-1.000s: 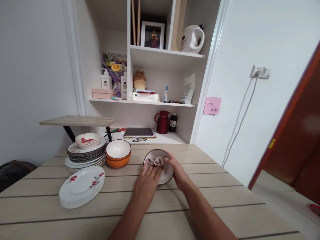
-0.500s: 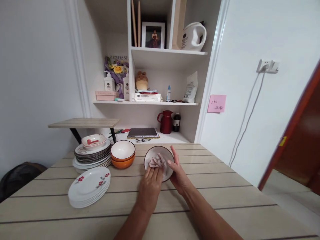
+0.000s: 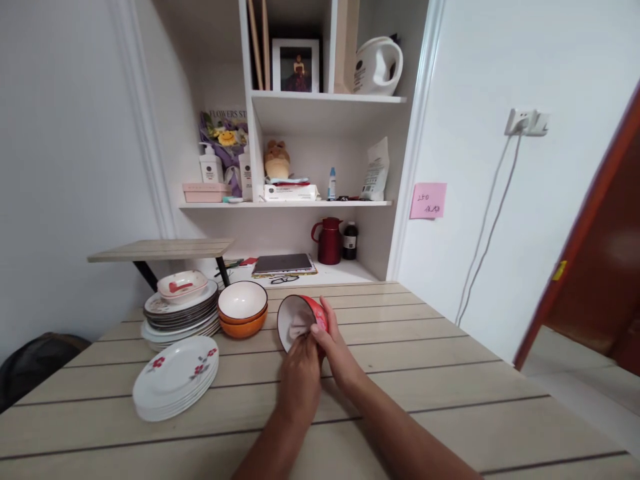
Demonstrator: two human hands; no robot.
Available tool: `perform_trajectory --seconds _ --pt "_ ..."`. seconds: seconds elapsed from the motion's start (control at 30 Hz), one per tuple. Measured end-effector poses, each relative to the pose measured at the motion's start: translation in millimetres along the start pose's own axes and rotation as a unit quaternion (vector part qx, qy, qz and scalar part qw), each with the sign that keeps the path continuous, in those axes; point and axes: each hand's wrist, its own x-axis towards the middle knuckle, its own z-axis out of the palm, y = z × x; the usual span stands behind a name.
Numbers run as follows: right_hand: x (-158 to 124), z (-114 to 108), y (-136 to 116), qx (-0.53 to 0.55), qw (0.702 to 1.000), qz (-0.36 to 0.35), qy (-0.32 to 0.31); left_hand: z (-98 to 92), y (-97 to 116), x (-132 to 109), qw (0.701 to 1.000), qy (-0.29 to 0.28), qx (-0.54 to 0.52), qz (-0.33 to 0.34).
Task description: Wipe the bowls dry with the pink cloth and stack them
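Observation:
A bowl (image 3: 294, 315), red outside and white inside with a dark rim, stands tipped on its edge on the wooden table (image 3: 450, 393), its mouth facing left. My right hand (image 3: 333, 347) grips its red outer side and rim. My left hand (image 3: 301, 373) presses a small pale pink cloth (image 3: 299, 328) into the bowl's white inside, fingers closed on the cloth.
Left of the bowl stand two nested orange bowls (image 3: 243, 308), a tall stack of plates topped by a small red-patterned dish (image 3: 181, 287), and a stack of white flowered plates (image 3: 175, 377). Shelves (image 3: 300, 203) with bottles, a red jug and a kettle rise behind the table.
The bowl was lying nearly flat, mouth up; it is now tilted onto its edge, red side showing. My left hand with the cloth has slid lower inside it.

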Motion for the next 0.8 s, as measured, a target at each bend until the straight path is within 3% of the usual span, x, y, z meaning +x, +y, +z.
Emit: perform_trajectory --seconds 0.13,0.3,0.47,0.57,0.67,0.8 --pt "2 -2 -1 -0.045 0.998 -0.036 0.021 0.4 -2 0 0.999 -0.04 -0.034 -0.003" --pt "-2 4 -2 -0.04 0.998 -0.041 -0.009 -2.7 -2 0 0.997 -0.053 -0.043 -0.026" --pt "5 4 10 -0.021 0.998 -0.042 0.038 -2.5 -2 4 0.998 -0.057 -0.034 0.02" --pt "17 -11 10 0.0 0.998 -0.044 0.039 0.1 1 7 0.994 -0.075 -0.004 0.078" --pt "25 -32 -6 -0.008 0.999 -0.044 0.023 -0.2 5 11 0.985 -0.107 0.051 0.122" --pt "21 -57 -36 -0.041 0.997 0.066 -0.01 -4.3 5 11 0.979 -0.092 0.118 0.14"
